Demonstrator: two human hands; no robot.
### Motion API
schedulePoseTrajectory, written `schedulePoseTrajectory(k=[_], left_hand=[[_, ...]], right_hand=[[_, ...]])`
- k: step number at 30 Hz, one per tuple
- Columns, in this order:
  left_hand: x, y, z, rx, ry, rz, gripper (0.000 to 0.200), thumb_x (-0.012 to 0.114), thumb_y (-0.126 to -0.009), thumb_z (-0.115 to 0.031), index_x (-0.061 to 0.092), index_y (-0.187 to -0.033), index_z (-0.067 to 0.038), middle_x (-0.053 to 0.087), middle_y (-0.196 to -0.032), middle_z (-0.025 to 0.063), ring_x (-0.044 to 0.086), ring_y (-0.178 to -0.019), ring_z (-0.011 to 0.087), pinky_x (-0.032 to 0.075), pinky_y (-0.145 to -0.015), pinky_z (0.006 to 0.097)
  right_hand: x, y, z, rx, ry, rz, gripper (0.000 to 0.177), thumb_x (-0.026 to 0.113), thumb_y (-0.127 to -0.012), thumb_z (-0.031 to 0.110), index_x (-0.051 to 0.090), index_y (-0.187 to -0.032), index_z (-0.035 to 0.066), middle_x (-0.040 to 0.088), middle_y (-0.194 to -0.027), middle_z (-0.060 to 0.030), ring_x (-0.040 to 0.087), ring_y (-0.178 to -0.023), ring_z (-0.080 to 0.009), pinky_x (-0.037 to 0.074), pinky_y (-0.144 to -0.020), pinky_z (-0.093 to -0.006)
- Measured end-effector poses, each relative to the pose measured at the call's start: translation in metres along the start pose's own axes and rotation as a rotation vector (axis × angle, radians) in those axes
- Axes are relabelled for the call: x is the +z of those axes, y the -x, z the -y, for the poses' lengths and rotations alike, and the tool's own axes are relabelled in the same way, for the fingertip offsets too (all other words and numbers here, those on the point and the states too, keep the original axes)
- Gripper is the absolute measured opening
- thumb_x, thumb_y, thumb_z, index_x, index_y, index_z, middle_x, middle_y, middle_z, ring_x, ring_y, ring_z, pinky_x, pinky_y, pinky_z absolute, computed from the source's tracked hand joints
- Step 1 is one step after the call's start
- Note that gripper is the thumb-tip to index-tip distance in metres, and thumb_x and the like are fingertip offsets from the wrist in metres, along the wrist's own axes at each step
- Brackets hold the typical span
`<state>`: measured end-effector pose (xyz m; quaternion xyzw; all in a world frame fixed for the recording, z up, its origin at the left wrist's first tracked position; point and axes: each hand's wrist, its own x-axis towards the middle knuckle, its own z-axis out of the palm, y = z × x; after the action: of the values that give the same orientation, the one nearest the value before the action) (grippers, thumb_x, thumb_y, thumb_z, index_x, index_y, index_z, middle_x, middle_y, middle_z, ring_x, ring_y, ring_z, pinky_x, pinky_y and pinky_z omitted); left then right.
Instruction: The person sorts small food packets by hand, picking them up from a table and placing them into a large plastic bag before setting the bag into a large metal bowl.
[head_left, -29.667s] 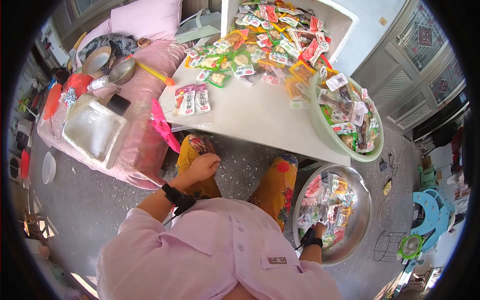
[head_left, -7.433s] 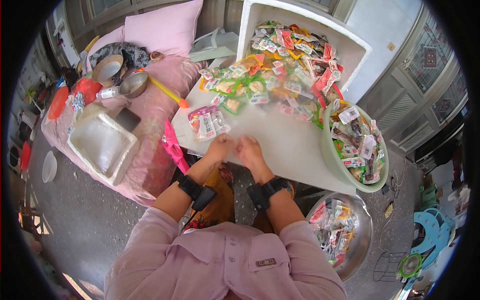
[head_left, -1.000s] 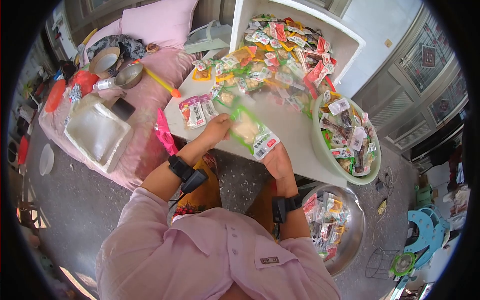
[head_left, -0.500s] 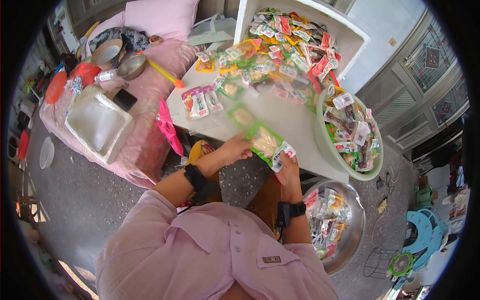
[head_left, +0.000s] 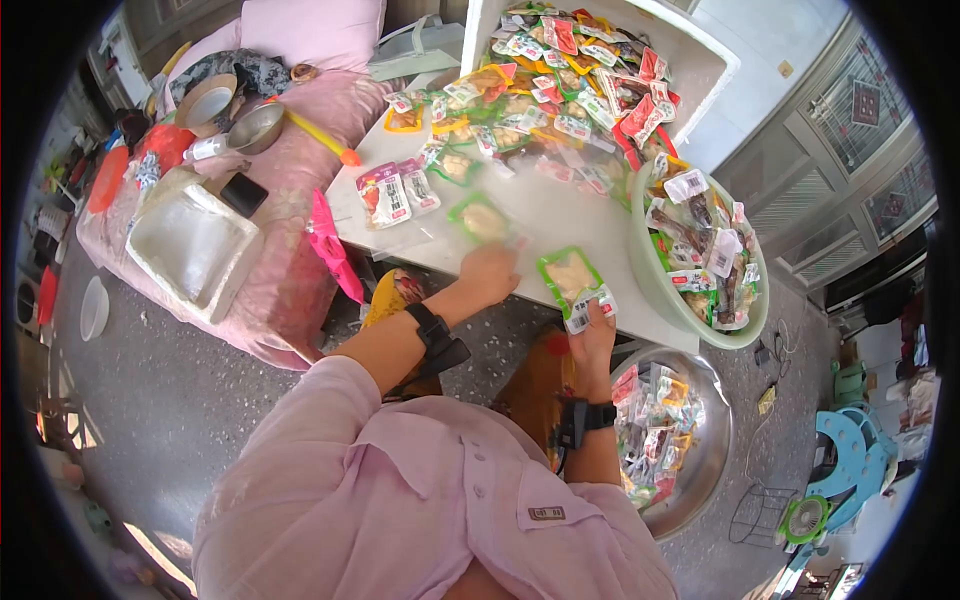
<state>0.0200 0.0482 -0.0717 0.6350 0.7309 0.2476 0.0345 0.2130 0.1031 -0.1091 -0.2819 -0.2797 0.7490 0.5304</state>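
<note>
Head cam, looking down over the person's chest: right hand (head_left: 592, 340) is closed on a green-edged packet (head_left: 570, 275), thumb & fingers pinching its near end, the white label strip. Packet sits right at the near edge of the bench (head_left: 545, 215), partly over it. Its long axis runs from the right hand's fingertips up & away from the person, leaning a little toward the left hand. The pale contents face the camera.

Left hand (head_left: 490, 272) is just beside it, level w/ the packet's far end but apart from it, not touching. It's palm down at the bench edge, fingers loosely curled. No packet shows in it, but it's blurred, so can't tell how far closed it is, or whether it rests on the bench or hovers.

A second green packet (head_left: 482, 220) lies flat on the bench just beyond the left hand, close to its knuckles, well nearer to that hand than to the right.

Around them:
- Two pink packets (head_left: 385, 193) lie farther out, on the left hand's outer side.
- A big heap of mixed packets lies beyond both hands, spilling from a white box (head_left: 700, 50).
- A green basin (head_left: 636, 250) full of packets sits on the bench just outside the right hand.
- A steel bowl (head_left: 722, 440) w/ more packets sits on the floor below & outside the right wrist.
</note>
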Motion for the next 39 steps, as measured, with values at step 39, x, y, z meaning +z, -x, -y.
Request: schedulePoseTrajectory(k=[39], left_hand=[[0.004,0.000,-0.015,0.058,0.128,-0.059,0.012,0.046,-0.074,-0.015,0.048,-0.075,-0.004,0.051,-0.070,0.0134,0.053,-0.065,0.0315,0.043,-0.054,0.0413]], right_hand=[[0.055,-0.052,-0.021,0.244,1.040,0.321,0.009,0.045,-0.078,0.009,0.047,-0.083,0.002,0.049,-0.064,-0.0027,0.044,-0.046,-0.0100,0.034,-0.037,-0.0211]])
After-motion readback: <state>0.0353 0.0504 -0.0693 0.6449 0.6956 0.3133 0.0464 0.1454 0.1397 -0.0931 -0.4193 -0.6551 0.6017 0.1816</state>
